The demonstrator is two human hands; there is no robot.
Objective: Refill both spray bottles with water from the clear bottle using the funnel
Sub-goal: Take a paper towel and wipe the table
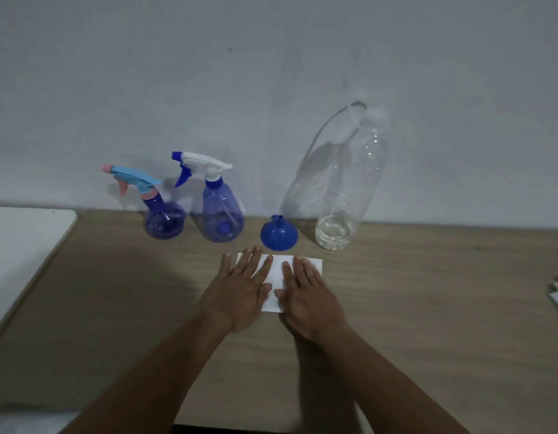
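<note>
Four things stand in a row along the back of the wood-brown tabletop (114,292), near the grey wall. At the left is a round-bodied translucent blue spray bottle with a light blue and pink trigger head (164,220). Just beside it is a cone-shaped translucent blue spray bottle with a white and blue trigger head (222,214). Both stand upright with their heads on and their nozzles pointing left. To the right of them a small blue plastic funnel (279,234) rests upside down, wide mouth on the tabletop and spout pointing up. Right of the funnel stands a tall clear plastic bottle (343,189), its long axis upright, with a shallow layer of water showing at its base.

In front of the funnel lies a white sheet of paper (316,266). Both forearms reach forward from the near edge. The left hand (243,286) and the right hand (309,292) lie palm down side by side on the paper, fingers straight and pointing toward the wall, thumbs nearly meeting, grasping nothing.
</note>
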